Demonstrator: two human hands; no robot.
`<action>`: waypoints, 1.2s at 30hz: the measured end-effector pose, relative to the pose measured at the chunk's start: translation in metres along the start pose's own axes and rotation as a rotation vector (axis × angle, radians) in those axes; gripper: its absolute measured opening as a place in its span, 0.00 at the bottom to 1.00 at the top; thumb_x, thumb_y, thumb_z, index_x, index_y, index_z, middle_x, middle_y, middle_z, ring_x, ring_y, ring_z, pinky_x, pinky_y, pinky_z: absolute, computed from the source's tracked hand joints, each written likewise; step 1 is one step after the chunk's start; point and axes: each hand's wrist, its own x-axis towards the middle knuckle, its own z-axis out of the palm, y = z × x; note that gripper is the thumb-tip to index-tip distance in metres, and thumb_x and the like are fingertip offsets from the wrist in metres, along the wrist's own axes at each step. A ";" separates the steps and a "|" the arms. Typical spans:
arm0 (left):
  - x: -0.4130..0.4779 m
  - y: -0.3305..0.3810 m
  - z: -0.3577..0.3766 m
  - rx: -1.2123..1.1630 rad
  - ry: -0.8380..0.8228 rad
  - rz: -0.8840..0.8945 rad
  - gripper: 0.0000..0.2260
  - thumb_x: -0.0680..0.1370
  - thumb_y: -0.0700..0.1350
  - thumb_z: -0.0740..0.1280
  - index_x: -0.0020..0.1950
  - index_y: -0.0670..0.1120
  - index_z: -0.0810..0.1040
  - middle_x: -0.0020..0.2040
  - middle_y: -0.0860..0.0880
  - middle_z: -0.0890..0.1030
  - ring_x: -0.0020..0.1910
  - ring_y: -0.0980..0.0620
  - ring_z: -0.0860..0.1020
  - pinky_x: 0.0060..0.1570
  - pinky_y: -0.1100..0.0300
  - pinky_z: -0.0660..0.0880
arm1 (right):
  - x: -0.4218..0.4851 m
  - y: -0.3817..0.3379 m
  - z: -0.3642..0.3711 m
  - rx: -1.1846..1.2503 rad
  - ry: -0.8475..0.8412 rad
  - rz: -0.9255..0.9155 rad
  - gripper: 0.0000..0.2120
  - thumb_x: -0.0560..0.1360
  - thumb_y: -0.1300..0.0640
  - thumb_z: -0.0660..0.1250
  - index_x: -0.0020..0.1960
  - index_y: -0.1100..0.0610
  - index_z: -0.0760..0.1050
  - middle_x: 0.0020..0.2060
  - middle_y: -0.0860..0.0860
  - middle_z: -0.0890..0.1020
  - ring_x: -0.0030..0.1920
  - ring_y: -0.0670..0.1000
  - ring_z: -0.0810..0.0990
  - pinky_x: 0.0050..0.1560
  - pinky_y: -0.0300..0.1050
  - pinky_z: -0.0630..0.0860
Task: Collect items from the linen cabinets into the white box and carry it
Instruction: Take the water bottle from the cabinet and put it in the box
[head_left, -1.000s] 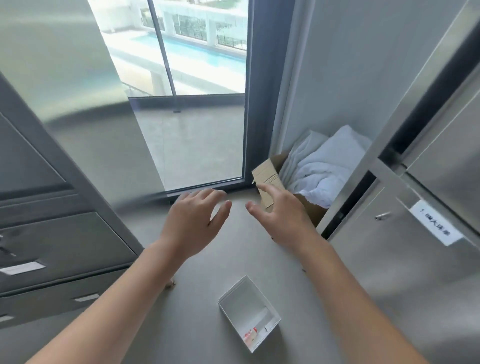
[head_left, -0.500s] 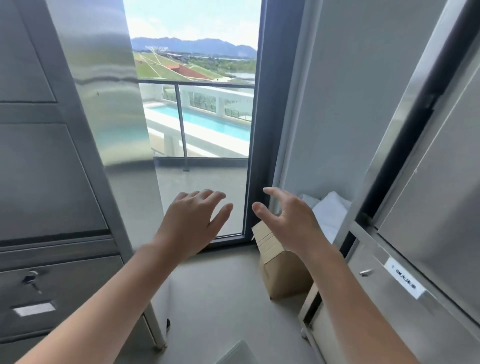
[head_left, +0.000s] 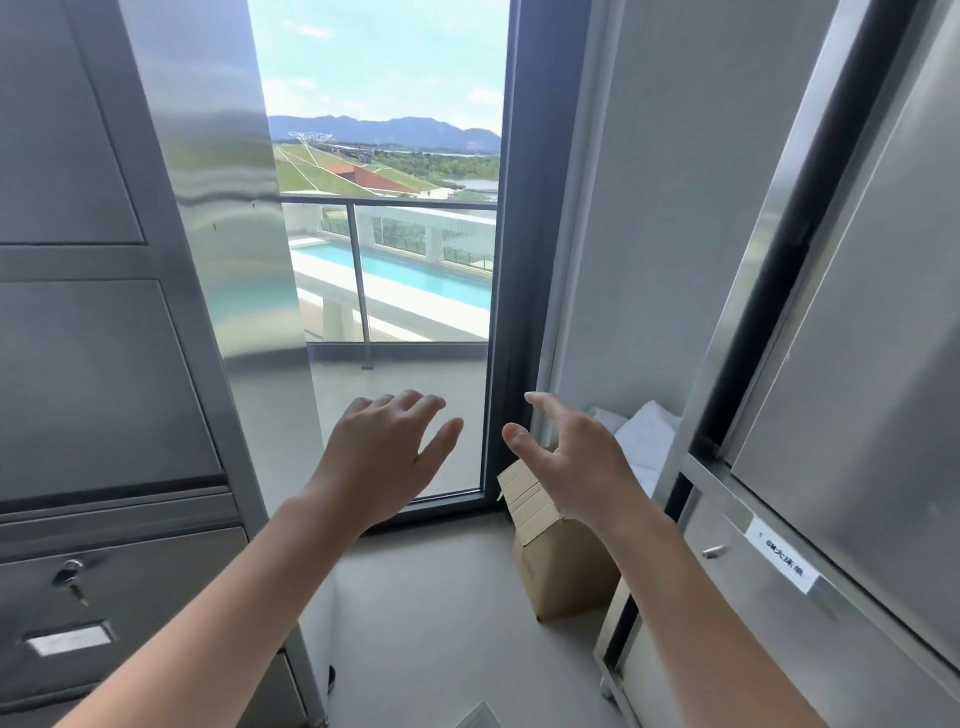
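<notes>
My left hand (head_left: 382, 457) and my right hand (head_left: 571, 462) are both held out in front of me at chest height, fingers spread, holding nothing. Only a corner of the white box (head_left: 480, 718) shows on the floor at the bottom edge, below and between my arms. A steel linen cabinet (head_left: 104, 364) with closed doors and a keyed lock stands on my left. Another steel linen cabinet (head_left: 841, 415) with a white label stands on my right.
A cardboard box (head_left: 561, 566) holding white linen (head_left: 644, 441) sits on the floor by the right cabinet, under my right hand. Straight ahead is a tall glass window (head_left: 395, 260) onto a balcony and pool. Grey floor (head_left: 431, 623) lies between the cabinets.
My view has tilted up from the floor toward the window. The white box has slid almost out of sight at the bottom. Both hands stay open and raised.
</notes>
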 end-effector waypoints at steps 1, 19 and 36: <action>0.001 0.004 0.001 -0.005 0.001 0.008 0.26 0.80 0.63 0.49 0.62 0.50 0.78 0.58 0.51 0.83 0.53 0.46 0.81 0.56 0.51 0.73 | -0.001 0.002 -0.003 -0.005 0.008 -0.003 0.29 0.80 0.35 0.61 0.76 0.47 0.67 0.59 0.51 0.82 0.61 0.53 0.79 0.61 0.49 0.75; 0.088 0.148 0.074 -0.312 -0.093 0.568 0.23 0.82 0.63 0.49 0.66 0.53 0.74 0.62 0.54 0.80 0.58 0.49 0.80 0.57 0.52 0.72 | -0.093 0.098 -0.102 -0.246 0.410 0.509 0.28 0.78 0.38 0.65 0.74 0.48 0.71 0.71 0.46 0.76 0.70 0.51 0.73 0.66 0.45 0.70; -0.089 0.355 -0.041 -0.821 -0.191 1.521 0.30 0.78 0.65 0.44 0.63 0.49 0.76 0.59 0.48 0.81 0.56 0.42 0.80 0.55 0.51 0.72 | -0.427 -0.081 -0.131 -0.569 1.117 1.295 0.28 0.77 0.35 0.62 0.74 0.44 0.69 0.71 0.42 0.75 0.70 0.47 0.73 0.63 0.44 0.70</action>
